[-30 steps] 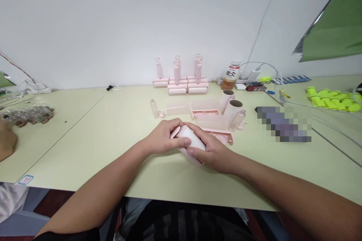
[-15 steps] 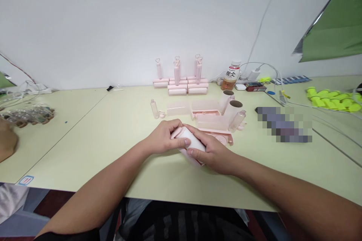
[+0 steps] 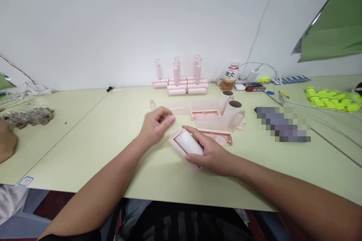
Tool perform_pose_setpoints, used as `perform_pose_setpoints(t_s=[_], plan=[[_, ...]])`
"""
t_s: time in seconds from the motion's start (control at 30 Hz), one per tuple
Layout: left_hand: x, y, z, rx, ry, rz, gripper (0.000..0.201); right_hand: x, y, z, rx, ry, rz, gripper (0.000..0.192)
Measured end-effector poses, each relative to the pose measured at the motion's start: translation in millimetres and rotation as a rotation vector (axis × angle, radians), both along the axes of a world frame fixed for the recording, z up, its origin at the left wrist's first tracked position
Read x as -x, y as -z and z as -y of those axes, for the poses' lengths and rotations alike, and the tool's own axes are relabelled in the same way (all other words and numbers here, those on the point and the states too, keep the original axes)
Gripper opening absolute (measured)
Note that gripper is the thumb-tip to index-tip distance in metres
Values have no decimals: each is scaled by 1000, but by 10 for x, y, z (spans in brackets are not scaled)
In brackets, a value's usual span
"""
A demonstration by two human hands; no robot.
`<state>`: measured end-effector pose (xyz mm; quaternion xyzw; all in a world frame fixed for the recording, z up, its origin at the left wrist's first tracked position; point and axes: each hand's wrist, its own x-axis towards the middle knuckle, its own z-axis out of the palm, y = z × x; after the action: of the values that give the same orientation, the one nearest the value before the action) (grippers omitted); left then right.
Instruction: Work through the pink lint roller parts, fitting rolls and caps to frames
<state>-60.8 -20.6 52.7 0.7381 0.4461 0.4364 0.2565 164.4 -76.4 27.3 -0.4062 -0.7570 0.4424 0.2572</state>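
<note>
In my right hand [image 3: 213,154] is a pink lint roller head [image 3: 178,145] with a white roll [image 3: 190,142] seated in it; my thumb presses along the near side. My left hand [image 3: 157,126] hovers to its upper left, loosely curled, slightly blurred, with nothing visible in it. Just behind that hand stands a small clear pink tube [image 3: 152,104], its lower part hidden. Beyond my right hand lie an open pink lint roller case [image 3: 216,138], translucent pink covers [image 3: 210,122], another pink case [image 3: 205,114] and white rolls [image 3: 232,111] standing on end. A clear pink tube [image 3: 236,121] leans beside them.
Several pink lint rollers [image 3: 187,89] with upright handles stand along the wall. Right of them are a drink bottle [image 3: 229,77], cables and a dark red box [image 3: 255,87]. Yellow-green parts [image 3: 329,99] lie far right; bagged items [image 3: 28,115] far left, near another person's arm [image 3: 7,140].
My left hand has let go of the lint roller head and moved up and left, towards the small tube. My right hand keeps its hold, and the white roll now sits inside the head.
</note>
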Motion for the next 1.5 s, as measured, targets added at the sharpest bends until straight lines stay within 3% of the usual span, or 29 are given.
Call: perform_pose_setpoints(t_s=[0.1,0.13,0.2,0.3,0.4,0.47,0.57,0.63,0.8,0.9,1.5], plan=[[164,3,-220,-87,-473,68,33,10,-11,16,8,-3,-3,84],[216,26,-301,-72,-552,38,39,15,-15,18,16,1,-19,83],[296,108,-447,14,-582,-17,53,25,-26,19,40,18,-64,79],[340,267,-589,138,-493,-33,55,45,-46,16,87,50,-163,71],[337,341,-626,138,-426,-36,31,67,-63,14,112,77,-294,67],[330,306,-596,105,-411,-36,21,72,-67,7,118,123,-371,65],[287,182,-464,32,-376,-29,23,58,-60,-18,150,220,-457,61],[220,107,-326,-23,-253,-9,28,41,-56,-42,183,283,-521,56],[-8,43,42,-117,197,-55,26,26,-85,-86,281,362,-741,44],[-84,39,161,-187,343,-133,22,37,-107,-86,323,351,-782,41],[-95,93,112,-294,416,-121,23,42,-38,-76,305,309,-804,41]])
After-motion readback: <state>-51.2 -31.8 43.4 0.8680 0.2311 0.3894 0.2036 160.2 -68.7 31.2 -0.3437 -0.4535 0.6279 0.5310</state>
